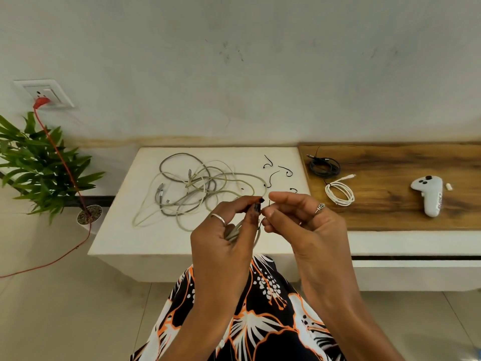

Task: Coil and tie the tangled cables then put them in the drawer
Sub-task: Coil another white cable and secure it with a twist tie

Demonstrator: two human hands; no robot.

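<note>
A tangle of grey and pale cables [194, 187] lies on the white table top [145, 238]. My left hand [226, 230] holds a small coiled pale cable [235, 231] in its palm, just above the table's front edge. My right hand [299, 220] is beside it, its fingertips pinching a thin black twist tie [261, 222] that hangs against the coil. Several more black twist ties [276, 173] lie loose on the table behind my hands. On the wooden top to the right lie a coiled black cable [324, 166] and a coiled white cable [339, 192].
A white handheld controller [429, 194] and a small white piece [449, 186] rest on the wooden surface [390, 212]. A drawer slit [416, 258] runs below it. A potted plant [44, 165] stands at left, with a red cord [62, 162] plugged into a wall socket [45, 93].
</note>
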